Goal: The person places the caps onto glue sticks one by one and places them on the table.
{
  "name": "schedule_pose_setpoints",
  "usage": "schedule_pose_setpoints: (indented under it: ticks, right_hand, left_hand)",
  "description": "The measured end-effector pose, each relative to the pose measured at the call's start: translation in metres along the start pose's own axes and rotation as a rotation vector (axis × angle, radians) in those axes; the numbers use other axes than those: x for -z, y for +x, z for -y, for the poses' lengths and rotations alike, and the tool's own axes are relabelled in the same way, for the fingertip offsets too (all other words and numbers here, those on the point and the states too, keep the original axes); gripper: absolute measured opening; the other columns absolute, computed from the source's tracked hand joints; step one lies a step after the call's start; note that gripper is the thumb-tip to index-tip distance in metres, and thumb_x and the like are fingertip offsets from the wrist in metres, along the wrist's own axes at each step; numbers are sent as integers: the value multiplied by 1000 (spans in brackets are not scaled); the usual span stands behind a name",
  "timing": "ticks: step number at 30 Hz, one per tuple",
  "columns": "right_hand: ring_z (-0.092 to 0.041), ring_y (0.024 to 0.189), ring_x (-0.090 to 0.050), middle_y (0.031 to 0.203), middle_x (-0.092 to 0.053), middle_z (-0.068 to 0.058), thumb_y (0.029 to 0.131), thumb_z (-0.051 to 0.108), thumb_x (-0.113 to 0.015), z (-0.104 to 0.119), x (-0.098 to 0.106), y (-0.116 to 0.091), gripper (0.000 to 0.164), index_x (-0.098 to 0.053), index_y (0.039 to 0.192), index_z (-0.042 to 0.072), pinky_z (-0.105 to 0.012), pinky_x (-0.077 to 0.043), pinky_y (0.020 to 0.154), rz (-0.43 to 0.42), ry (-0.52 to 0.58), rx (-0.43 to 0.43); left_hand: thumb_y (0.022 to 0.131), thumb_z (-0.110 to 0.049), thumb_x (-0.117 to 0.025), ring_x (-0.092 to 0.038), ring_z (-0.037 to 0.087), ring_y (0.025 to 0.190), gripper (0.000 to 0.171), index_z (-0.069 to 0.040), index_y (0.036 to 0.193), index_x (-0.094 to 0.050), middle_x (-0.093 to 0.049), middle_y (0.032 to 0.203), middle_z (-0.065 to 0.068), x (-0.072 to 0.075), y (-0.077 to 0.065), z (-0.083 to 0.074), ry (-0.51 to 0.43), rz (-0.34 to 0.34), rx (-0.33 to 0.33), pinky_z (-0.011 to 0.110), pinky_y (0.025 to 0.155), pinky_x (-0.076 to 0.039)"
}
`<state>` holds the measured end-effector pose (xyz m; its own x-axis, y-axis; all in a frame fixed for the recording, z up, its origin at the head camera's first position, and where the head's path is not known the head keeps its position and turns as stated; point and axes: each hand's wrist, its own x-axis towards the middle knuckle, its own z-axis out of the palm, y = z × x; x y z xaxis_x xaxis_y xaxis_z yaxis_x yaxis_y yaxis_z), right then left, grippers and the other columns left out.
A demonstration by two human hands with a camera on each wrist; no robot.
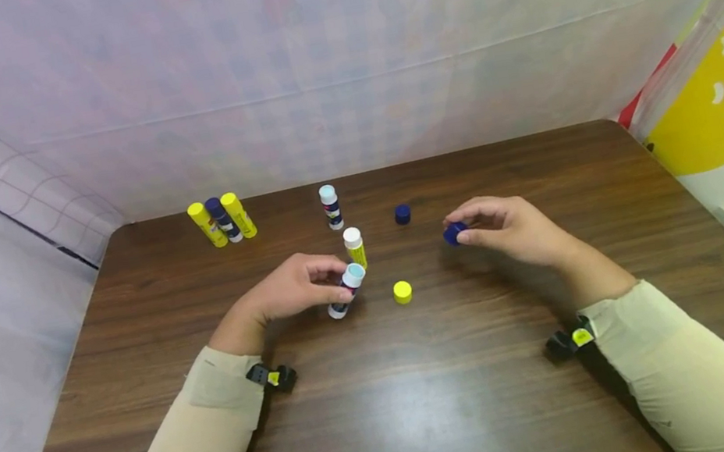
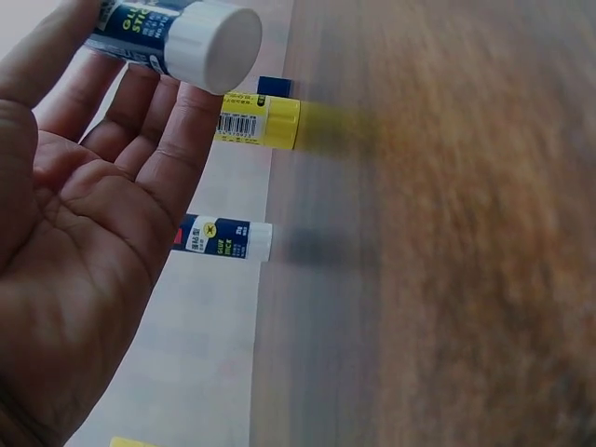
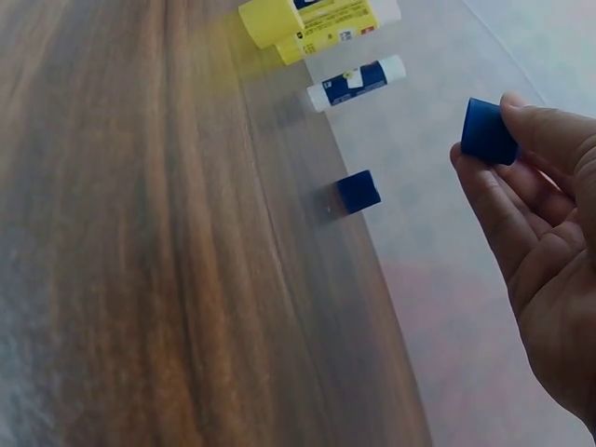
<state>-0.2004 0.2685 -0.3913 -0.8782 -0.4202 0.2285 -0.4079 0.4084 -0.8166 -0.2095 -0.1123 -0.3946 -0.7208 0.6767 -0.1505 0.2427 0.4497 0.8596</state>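
Note:
My left hand [image 1: 293, 287] pinches an uncapped dark blue glue stick [image 1: 344, 305] between thumb and fingers, tilted with its pale top to the upper right. In the left wrist view the white base of this glue stick [image 2: 209, 47] faces the camera. My right hand [image 1: 512, 232] pinches a dark blue cap [image 1: 454, 233] at its fingertips, seen side-on as a blue cap [image 3: 489, 131] in the right wrist view. Just behind the left hand's stick stands an uncapped yellow glue stick [image 1: 355, 249]. A yellow cap [image 1: 402, 292] lies on the table between the hands.
Another uncapped blue glue stick [image 1: 331, 208] stands farther back, with a second blue cap [image 1: 403, 214] to its right. At the back left, a capped blue glue stick [image 1: 223, 219] stands between two capped yellow ones. A pale curtain [image 1: 342, 102] hangs behind the wooden table [image 1: 491, 411].

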Motion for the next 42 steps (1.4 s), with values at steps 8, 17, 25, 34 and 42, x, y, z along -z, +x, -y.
schedule_pose_setpoints:
  ticks: [8,17,25,34,42]
  right_hand:
    - [-4,99,-68,114,-73,-13,95,5,-74,6,-2,-1,25,-74,121,5,-16,-57,85,-5,25,1]
    - [-7,98,-69,113,-73,-2,94,5,-76,15,-4,-2,25,-74,119,3,-18,-58,84,-12,64,-11]
    - [-6,100,-69,112,-73,3,93,2,-75,21,-6,-3,25,-73,118,1,-19,-58,87,-7,93,11]
    - [-7,96,-72,112,-74,-5,93,-2,-75,30,-9,-4,25,-73,117,0,-20,-60,83,10,114,49]
    - [-9,96,-74,114,-74,-3,92,-2,-76,37,-13,-6,26,-72,117,-2,-24,-62,81,27,141,59]
  left_hand:
    - [94,-25,-79,-65,18,103,25,-13,116,-75,-75,117,2,-1,-1,-3,5,-10,-3,35,91,-55]
    - [91,-21,-82,-69,18,104,32,-11,121,-76,-77,117,4,-2,-2,-9,-35,-56,-2,34,92,-57]
    - [89,-18,-83,-72,19,101,29,-8,116,-76,-79,110,5,-5,-2,-13,-70,-81,-17,37,92,-59]
    - [91,-19,-82,-71,19,103,28,-10,116,-77,-78,112,4,-7,-3,-18,-48,-103,-42,37,94,-58]
    - [91,-23,-82,-69,18,99,28,-14,117,-77,-77,112,0,-9,-4,-23,-12,-122,-61,36,88,-58]
